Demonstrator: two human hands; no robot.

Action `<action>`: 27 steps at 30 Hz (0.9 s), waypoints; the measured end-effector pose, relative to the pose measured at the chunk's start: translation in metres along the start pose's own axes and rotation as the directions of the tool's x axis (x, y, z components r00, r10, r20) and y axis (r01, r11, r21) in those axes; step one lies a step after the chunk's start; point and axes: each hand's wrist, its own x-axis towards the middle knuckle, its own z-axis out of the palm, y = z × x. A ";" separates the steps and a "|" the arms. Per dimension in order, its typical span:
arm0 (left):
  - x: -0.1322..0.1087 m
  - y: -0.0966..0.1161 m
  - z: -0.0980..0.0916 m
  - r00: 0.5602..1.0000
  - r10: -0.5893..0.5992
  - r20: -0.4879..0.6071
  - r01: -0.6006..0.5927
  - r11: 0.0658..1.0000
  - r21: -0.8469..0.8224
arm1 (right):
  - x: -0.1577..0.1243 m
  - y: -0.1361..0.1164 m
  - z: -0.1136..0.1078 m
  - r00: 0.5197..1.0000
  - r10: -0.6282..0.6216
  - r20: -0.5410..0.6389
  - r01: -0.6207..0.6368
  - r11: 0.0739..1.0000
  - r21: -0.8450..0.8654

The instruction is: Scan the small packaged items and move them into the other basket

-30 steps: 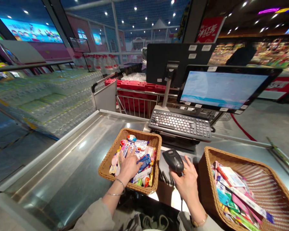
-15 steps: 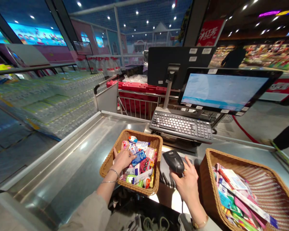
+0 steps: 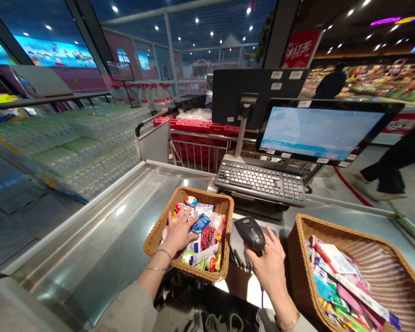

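My left hand [image 3: 179, 230] is over the left wicker basket [image 3: 152, 240], fingers spread across the small packaged goods inside. Beside its fingertips lies a blue packet [image 3: 201, 223], and a round red item [image 3: 208, 237] is just to the right. In my right hand [image 3: 270, 258] is a black barcode scanner [image 3: 249, 232], its head pointing up and left and its cord hanging below. The fingers wrap its handle, which the hand partly hides. To the right of that hand stands a second wicker basket [image 3: 299, 258] holding toothbrush-like packs and other colourful packages [image 3: 346, 281].
The baskets stand on a metal counter [image 3: 100, 230]. Behind are a keyboard [image 3: 261, 180], a lit monitor [image 3: 320, 131] and a second screen seen from its back [image 3: 252, 92]. Stacked bottles [image 3: 79, 143] stand left. People walk in the background at the right.
My left hand's fingers have spread out over the goods, and it no longer reaches onto the blue packet as before. My right hand and scanner are nearly still. A passer-by's legs have come into view at right.
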 end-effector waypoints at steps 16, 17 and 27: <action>0.014 0.012 -0.002 0.997 0.074 -0.016 -0.072 0.994 0.085 | 0.002 0.002 -0.003 1.000 0.008 0.002 -0.008 1.000 0.019; 0.014 0.012 -0.002 0.996 0.085 -0.024 -0.083 0.993 0.087 | 0.002 0.002 -0.003 1.000 0.008 -0.002 -0.008 1.000 0.022; 0.013 0.011 -0.008 0.992 0.067 -0.109 -0.058 0.995 0.081 | 0.006 0.000 -0.007 1.000 0.008 -0.001 -0.008 1.000 0.028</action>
